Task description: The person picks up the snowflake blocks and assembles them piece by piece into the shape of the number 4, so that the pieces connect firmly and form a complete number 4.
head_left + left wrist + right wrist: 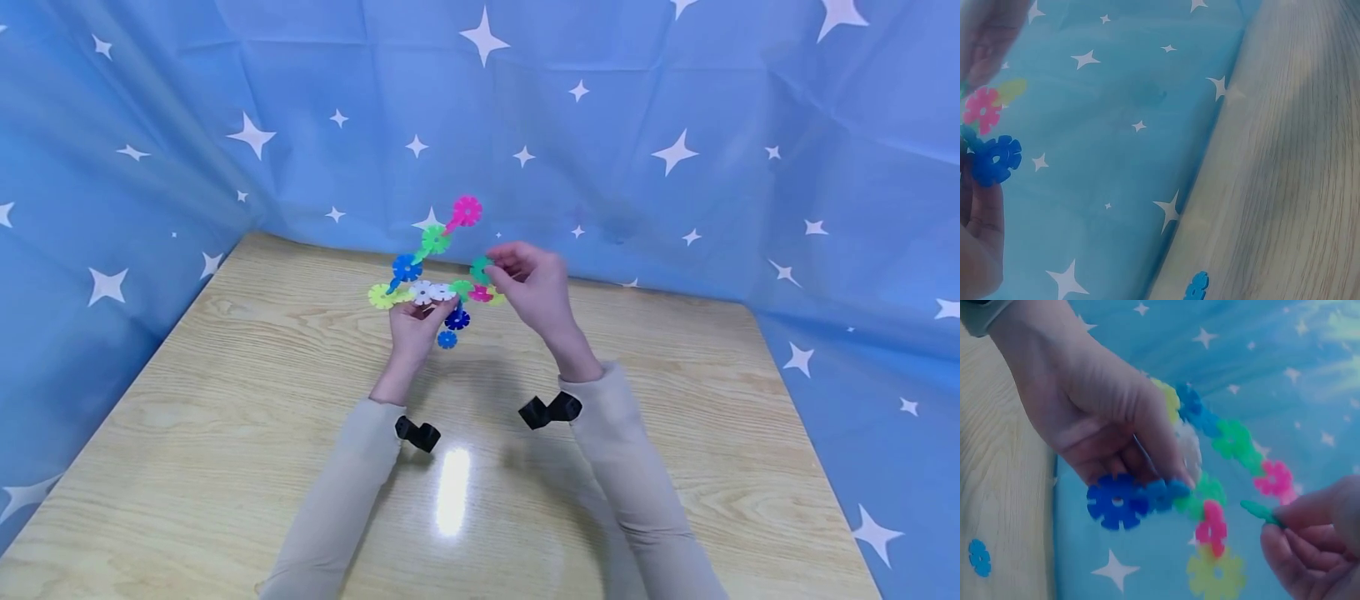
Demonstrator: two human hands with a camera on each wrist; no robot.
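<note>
My left hand [412, 335] grips a chain of interlocking plastic snowflake discs near its white discs [422, 292]. A yellow disc [381, 297] forms its left end, and from there a branch climbs through a blue disc [407, 267] and a green disc [434, 240] to a pink disc [467, 211]. Rightward run a green, a pink [1211, 530] and a yellow disc [1216, 573]; a dark blue disc [1116, 501] sticks out by the left fingers. My right hand [538, 287] pinches a loose teal-green disc [1262, 513] edge-on, a small gap from the chain.
A single light blue disc [447, 339] lies on the wooden table [225, 467], below the held chain. Blue cloth [525, 108] with white stars hangs behind the table and along its sides. Each sleeve carries a black wrist camera [551, 410].
</note>
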